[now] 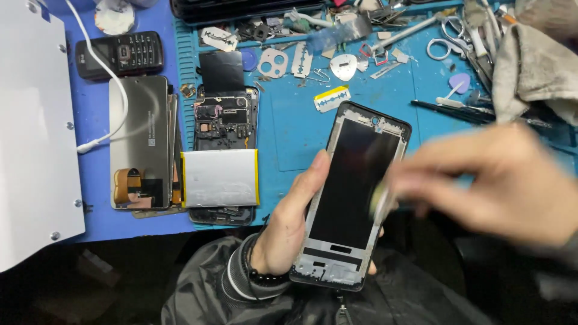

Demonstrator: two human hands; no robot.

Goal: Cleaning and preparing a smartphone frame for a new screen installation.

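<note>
My left hand (289, 225) palm up, fingers wrapped round black rectangular phone frame (352, 195), held above blue desk (301, 132) edge. My right hand (500, 180) blurred over frame's right side; its grip unreadable.

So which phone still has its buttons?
The small black keypad phone at the top left, beside the white cable. The others are opened up: one on the mat, one frame in the left hand.

landmark: I see an opened phone with a silver battery (220, 177) on the blue bench (373, 102).
left of it: display panel (139, 141), keypad phone (120, 54), white cable (105, 69).
right of it: razor blade (332, 99), scissors (448, 37), grey cloth (533, 69).
</note>
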